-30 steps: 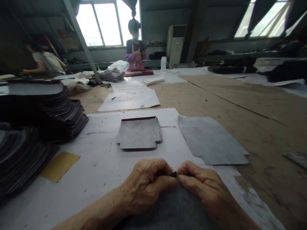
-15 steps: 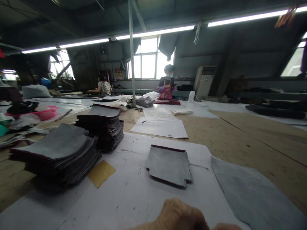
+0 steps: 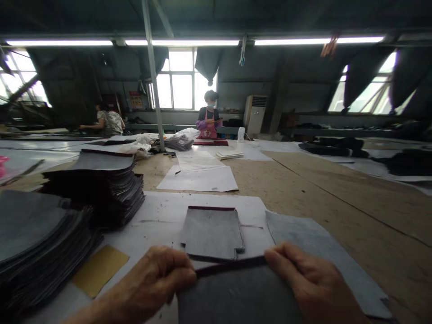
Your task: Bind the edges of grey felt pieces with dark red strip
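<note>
A dark grey panel with a maroon top edge [image 3: 236, 292] is stretched between my two hands at the bottom of the view. My left hand [image 3: 158, 279] pinches its upper left corner, and my right hand [image 3: 303, 279] grips the upper right corner. Just beyond it, a notched grey piece with a maroon edge [image 3: 212, 231] lies flat on white paper [image 3: 151, 229]. Two tall stacks of similar pieces, a nearer one [image 3: 37, 243] and a farther one [image 3: 104, 184], stand on the left. Beside them rests a yellow square [image 3: 101, 270].
A large grey sheet [image 3: 320, 252] lies on the right of the brown table [image 3: 286, 193]. White sheets [image 3: 199, 177] and a plastic-wrapped bundle [image 3: 182, 140] are farther back near a metal pole [image 3: 153, 76]. Two people [image 3: 207, 119] [image 3: 110, 121] are across the table.
Both hands have risen into view with the dark grey panel held between them. The view has turned to the right, so the stacks appear farther left.
</note>
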The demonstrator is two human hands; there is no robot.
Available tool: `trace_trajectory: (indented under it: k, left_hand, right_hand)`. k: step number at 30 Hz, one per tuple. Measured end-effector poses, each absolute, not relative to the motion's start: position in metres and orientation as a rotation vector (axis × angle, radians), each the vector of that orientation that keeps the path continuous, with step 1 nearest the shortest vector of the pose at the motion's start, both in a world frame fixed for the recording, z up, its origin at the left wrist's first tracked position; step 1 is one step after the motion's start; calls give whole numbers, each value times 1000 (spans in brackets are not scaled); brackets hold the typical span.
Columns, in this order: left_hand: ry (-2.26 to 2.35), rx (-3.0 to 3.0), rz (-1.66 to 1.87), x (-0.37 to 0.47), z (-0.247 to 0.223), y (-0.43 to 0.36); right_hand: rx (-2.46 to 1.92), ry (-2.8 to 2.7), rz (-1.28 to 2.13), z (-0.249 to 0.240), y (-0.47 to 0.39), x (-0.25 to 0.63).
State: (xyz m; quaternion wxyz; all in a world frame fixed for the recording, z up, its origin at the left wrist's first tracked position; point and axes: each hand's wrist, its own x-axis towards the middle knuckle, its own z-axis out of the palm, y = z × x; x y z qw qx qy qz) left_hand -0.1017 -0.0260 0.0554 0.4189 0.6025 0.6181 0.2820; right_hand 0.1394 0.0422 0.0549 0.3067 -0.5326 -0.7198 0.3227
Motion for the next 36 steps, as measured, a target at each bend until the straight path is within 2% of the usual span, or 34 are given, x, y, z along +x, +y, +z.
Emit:
trace_trajectory:
  k: [4,8,14,18,23,36]
  left_hand:
    - [1575,1574,835,-130,61,18]
    - [1565,1594,798,-152,48,65]
    - [1878,1772,832,-159,27,112]
    - [2120,1874,938,-150,11,114]
    - [2173,2014,1013,-150,-3,111]
    - [2121,2006,1058,-155,-16,117]
  right_hand:
    - [-1417,-1915,815,55,87,107]
    - [-1473,-1965,661,38,123,84]
    - [-1644,-1908,499,17,162,66]
    - [-1683,-1903,375,10,172,58]
    - [-1549,-1975,233,4,174,55]
    - [-1523,-1995,334,-2,183,56]
